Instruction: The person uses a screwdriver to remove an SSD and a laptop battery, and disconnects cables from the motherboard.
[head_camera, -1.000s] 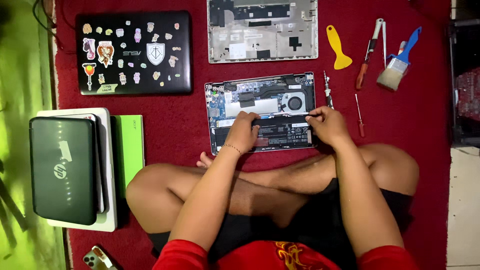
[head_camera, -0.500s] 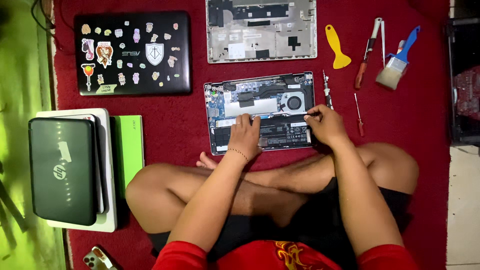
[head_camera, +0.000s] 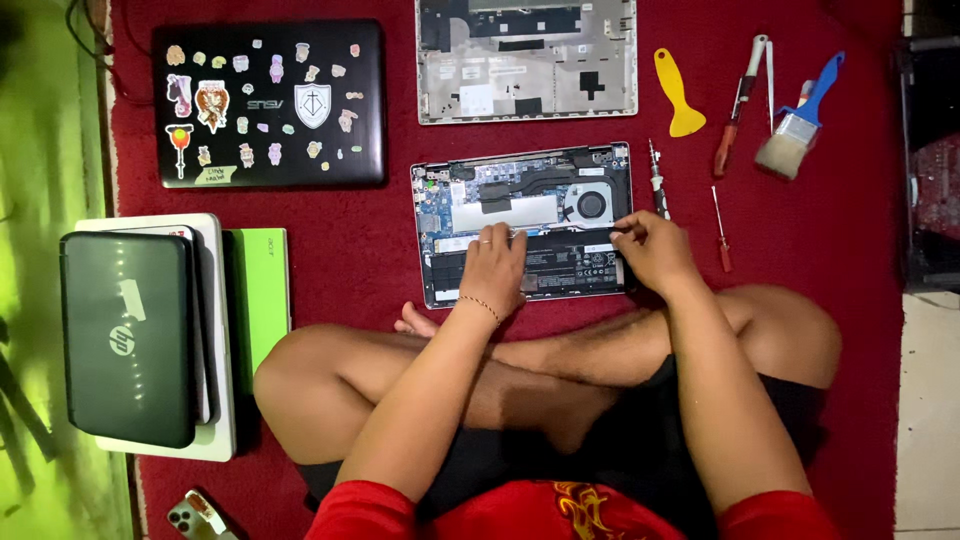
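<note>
From my remote seat the light reads dim and warm; sharp around the fingers (head_camera: 497, 243); left of them, green-tinted blur.

sticker-covered laptop (head_camera: 268, 103), yellow scraper (head_camera: 680, 92), paintbrush (head_camera: 795, 125), stacked laptops (head_camera: 140, 335).

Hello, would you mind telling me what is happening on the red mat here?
A person sits cross-legged over an opened laptop with its insides exposed. The left hand rests flat on the lower part, and the right hand works at its right edge; whether it holds a tool is unclear. The removed bottom cover lies above. A yellow pry tool, screwdrivers and a brush lie to the right, and closed laptops to the left.
</note>
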